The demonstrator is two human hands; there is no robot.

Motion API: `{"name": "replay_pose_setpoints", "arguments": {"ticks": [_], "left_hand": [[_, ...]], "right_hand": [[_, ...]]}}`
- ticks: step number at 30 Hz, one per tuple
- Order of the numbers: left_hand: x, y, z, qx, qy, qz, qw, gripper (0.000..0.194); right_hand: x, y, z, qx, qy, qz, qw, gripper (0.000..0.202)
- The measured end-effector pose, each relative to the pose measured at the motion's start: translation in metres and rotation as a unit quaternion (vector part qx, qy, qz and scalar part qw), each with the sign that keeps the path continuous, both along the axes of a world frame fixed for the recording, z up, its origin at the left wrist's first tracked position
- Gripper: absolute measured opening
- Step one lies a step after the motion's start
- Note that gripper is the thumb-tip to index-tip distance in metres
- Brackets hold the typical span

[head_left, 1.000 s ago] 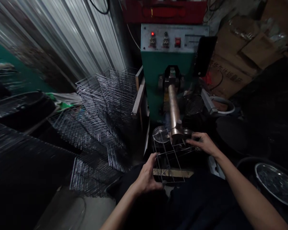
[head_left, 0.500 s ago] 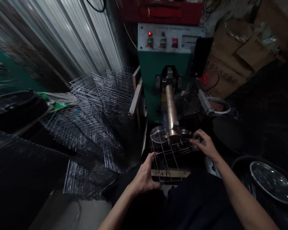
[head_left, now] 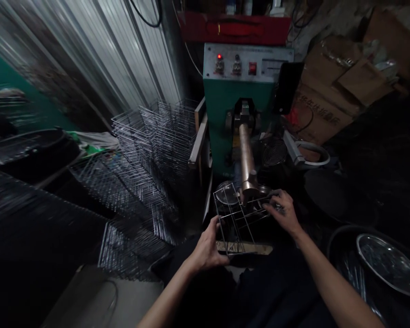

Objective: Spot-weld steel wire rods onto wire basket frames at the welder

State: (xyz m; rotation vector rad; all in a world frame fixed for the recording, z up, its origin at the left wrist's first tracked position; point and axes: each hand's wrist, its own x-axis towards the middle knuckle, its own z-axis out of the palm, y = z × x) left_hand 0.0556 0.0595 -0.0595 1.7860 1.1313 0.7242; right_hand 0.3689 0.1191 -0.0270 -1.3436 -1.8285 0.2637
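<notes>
Wire frame (head_left: 233,214), one: lay partly beneath brass arm (head_left: 246,155), completeness unclear. Left hand (head_left: 205,248) gripped it; right hand (head_left: 285,213), apart, grip unclear.

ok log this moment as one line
left hand: holding wire rack | right hand: at rack, right of bronze-coloured rod | green machine: red lamp lit

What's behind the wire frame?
Through the wire frame: a round dish and a wood strip. Whatever the left hand and brass arm cover can't be seen.
</notes>
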Motion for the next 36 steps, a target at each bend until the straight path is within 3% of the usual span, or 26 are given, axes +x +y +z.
{"name": "replay_pose_setpoints", "arguments": {"ticks": [19, 29, 33, 36], "left_hand": [[0.0, 0.03, 0.002, 0.016, -0.008, 0.011, 1.0, 0.116], [0.002, 0.04, 0.005, 0.048, 0.003, -0.001, 0.999, 0.107], [0.001, 0.03, 0.008, 0.018, -0.027, -0.001, 0.999, 0.111], [-0.001, 0.001, 0.008, -0.024, -0.076, 0.005, 0.997, 0.104]], "right_hand": [[0.001, 0.029, 0.0, 0.001, 0.019, 0.015, 1.0, 0.045], [-0.001, 0.035, -0.003, -0.008, 0.028, 0.004, 1.0, 0.045], [0.023, 0.024, -0.012, -0.016, 0.085, -0.001, 0.996, 0.034], [0.056, -0.006, -0.028, -0.052, 0.121, -0.043, 0.99, 0.046]]}}
